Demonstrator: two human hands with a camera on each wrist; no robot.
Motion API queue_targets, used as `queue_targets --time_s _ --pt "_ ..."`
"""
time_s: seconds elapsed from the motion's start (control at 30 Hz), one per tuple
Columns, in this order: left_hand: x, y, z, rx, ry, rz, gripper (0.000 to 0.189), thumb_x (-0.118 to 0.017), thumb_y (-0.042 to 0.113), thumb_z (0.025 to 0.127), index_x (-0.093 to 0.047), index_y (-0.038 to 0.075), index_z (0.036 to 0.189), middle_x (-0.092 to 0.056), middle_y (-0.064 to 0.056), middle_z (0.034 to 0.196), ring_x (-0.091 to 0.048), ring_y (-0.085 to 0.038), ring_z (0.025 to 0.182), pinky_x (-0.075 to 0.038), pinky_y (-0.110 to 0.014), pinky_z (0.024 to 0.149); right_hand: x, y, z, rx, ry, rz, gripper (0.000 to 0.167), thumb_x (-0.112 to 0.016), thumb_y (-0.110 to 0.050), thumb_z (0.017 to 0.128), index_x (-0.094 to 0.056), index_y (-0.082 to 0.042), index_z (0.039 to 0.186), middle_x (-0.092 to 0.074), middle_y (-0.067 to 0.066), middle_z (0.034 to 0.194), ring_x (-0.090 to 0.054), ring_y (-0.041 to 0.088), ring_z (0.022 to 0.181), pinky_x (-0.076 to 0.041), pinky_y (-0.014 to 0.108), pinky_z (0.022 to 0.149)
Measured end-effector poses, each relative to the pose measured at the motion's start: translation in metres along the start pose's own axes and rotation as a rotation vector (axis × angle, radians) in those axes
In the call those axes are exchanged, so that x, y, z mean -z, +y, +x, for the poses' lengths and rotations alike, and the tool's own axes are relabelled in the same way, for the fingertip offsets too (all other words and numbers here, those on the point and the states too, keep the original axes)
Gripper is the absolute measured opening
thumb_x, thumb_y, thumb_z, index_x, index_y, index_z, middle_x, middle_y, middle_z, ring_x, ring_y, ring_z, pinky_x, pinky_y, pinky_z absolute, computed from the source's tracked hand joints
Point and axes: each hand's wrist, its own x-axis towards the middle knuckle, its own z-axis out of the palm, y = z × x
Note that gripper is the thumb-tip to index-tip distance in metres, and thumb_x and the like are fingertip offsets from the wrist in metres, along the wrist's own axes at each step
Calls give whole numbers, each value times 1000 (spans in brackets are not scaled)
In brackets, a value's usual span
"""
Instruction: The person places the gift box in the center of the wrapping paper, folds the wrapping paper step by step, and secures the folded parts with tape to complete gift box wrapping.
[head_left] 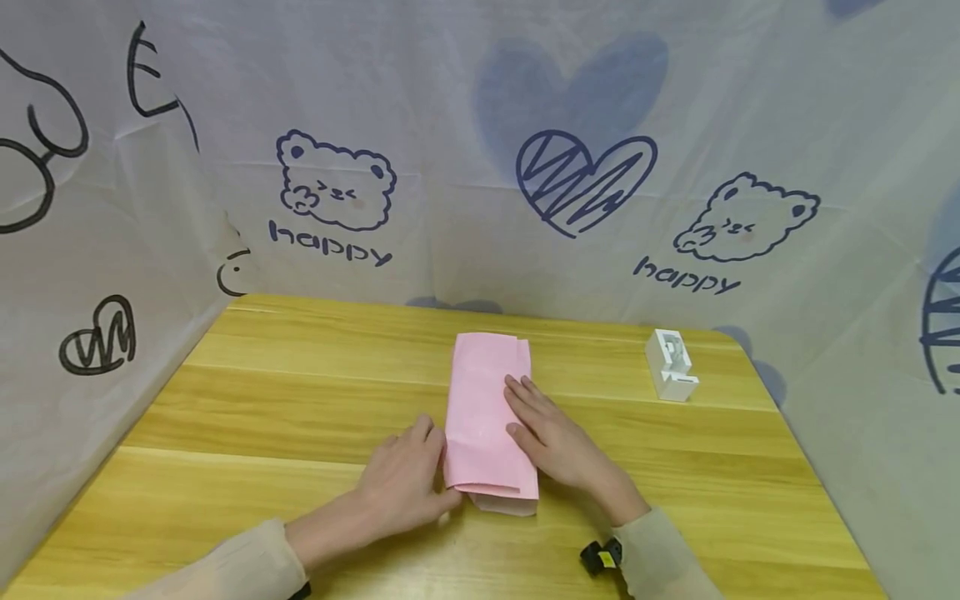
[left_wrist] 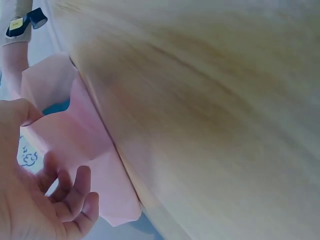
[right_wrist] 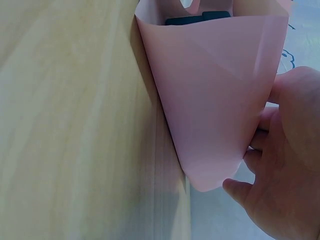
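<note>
A sheet of pink paper (head_left: pixel 483 408) lies folded around a boxy bundle on the table, its layers overlapping on top. At the near end it gapes, and a dark blue-green surface (right_wrist: pixel 200 19) shows inside; the rest of the contents is hidden. My left hand (head_left: pixel 405 479) holds the paper at its near left corner, with the thumb at the open end's edge and the other fingers curled along the side. On the right side, my right hand (head_left: pixel 558 437) rests on the paper with its fingers extended over the upper edge.
A small white box-shaped object (head_left: pixel 670 365) with a hollow in its top stands at the back right of the wooden table (head_left: pixel 300 375). White cloth (head_left: pixel 450 208) with drawn bears and hearts hangs behind and at both sides.
</note>
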Motion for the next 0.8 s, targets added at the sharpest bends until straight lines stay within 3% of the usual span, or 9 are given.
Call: queue_targets --time_s 0.17,0.33,0.47,0.63,0.8 --pt "5 1 -4 -48 -2 80 31 -78 43 80 -57 20 82 -44 9 79 -43 -10 66 -40 -27 58 1 -1 0 -10 -3 10 59 -45 -35 112 -34 -5 161 -21 3 172 -13 26 160 -20 50 127" --pt "10 7 -8 -134 78 239 31 -77 41 82 -58 16 81 -53 5 76 -55 -15 66 -45 -30 56 1 -1 0 -9 -2 8 59 -44 -36 112 -34 -5 161 -21 3 172 -13 26 160 -20 50 127" --pt "10 13 -10 -94 68 299 38 -73 48 86 -59 13 80 -59 0 72 -60 -19 63 -46 -32 49 2 -1 0 -5 -8 -1 58 -44 -35 112 -33 -6 162 -21 2 172 -13 25 160 -20 48 127" --pt "6 13 -10 -28 4 226 38 -74 47 87 -55 17 73 -57 1 63 -55 -16 54 -39 -30 42 3 -1 0 -3 -12 -5 58 -44 -34 112 -33 -5 161 -21 4 172 -13 26 160 -20 49 127" --pt "5 10 -11 34 -45 50 25 -72 36 89 -56 19 81 -57 5 69 -57 -14 60 -42 -33 45 2 -2 0 -5 -8 2 58 -46 -33 112 -34 -4 161 -21 4 172 -14 27 160 -20 50 127"
